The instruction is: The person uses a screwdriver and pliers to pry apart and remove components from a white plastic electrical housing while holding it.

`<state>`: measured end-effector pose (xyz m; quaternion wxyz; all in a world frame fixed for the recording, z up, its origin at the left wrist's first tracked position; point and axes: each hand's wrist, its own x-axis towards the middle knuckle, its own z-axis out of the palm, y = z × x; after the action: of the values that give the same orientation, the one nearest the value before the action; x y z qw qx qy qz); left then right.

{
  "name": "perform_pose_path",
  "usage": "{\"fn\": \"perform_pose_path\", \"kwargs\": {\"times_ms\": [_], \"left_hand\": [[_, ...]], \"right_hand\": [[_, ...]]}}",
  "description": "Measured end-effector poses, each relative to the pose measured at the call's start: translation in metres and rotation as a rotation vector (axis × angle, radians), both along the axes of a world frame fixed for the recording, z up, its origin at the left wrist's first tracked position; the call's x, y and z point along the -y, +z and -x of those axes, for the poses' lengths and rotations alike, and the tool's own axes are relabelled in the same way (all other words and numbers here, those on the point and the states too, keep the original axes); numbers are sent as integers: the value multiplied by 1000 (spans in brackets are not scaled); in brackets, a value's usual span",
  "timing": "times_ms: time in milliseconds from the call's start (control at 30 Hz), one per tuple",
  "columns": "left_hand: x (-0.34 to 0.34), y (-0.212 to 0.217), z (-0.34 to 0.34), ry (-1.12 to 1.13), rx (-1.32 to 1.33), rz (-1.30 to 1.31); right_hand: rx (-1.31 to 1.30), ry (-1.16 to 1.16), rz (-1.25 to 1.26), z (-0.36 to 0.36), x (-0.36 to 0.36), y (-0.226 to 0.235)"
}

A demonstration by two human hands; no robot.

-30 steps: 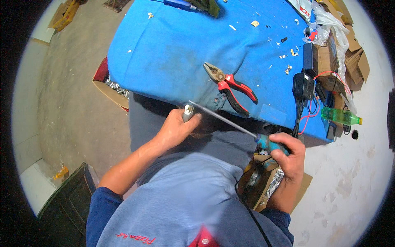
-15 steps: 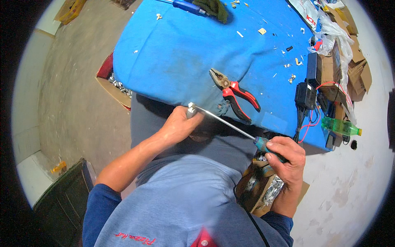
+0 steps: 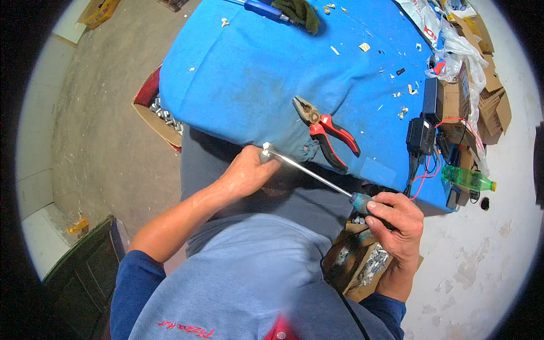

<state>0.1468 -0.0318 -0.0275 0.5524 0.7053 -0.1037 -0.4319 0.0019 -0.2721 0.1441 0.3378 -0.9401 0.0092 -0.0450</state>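
My left hand [image 3: 249,171] is closed around a small grey metal cylinder [image 3: 265,155] with a whitish piece at its top, held by the front edge of the blue-covered table [image 3: 226,85]. In my right hand [image 3: 398,221] is a screwdriver [image 3: 317,177] with a teal and dark handle. Its long shaft slants up to the left, and its tip meets the top of the cylinder. Combination pliers [image 3: 326,133] with red and black handles lie partly open on the cloth, just beyond the shaft.
Left of the table stands a carton [image 3: 156,127] of small metal parts; another box [image 3: 371,269] of them sits below my right forearm. Black power adapters [image 3: 420,136], a green bottle [image 3: 467,178] and cardboard [image 3: 493,107] crowd the right side. A blue-handled tool [image 3: 266,10] lies at the far edge.
The view has shifted slightly. The screwdriver tip has moved a little onto the cylinder's top, where the white piece looks smaller. Both hands keep their grips.
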Motion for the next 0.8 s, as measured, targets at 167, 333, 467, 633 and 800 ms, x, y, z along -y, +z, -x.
{"fn": "perform_pose_path", "kwargs": {"times_ms": [167,333,467,633,800], "left_hand": [[0,2,1,2,91,-54],[2,15,1,-1,198,-155],[2,25,0,-78,327,-249],[21,50,11,-47,419,-154],[14,42,9,-1,319,-106]], "right_hand": [[-6,41,96,-5,-7,10],[-23,148,362,-15,-25,38],[-42,221,528,-22,-40,53],[50,129,376,-29,-44,28],[119,-223,7,-17,-26,1]]}}
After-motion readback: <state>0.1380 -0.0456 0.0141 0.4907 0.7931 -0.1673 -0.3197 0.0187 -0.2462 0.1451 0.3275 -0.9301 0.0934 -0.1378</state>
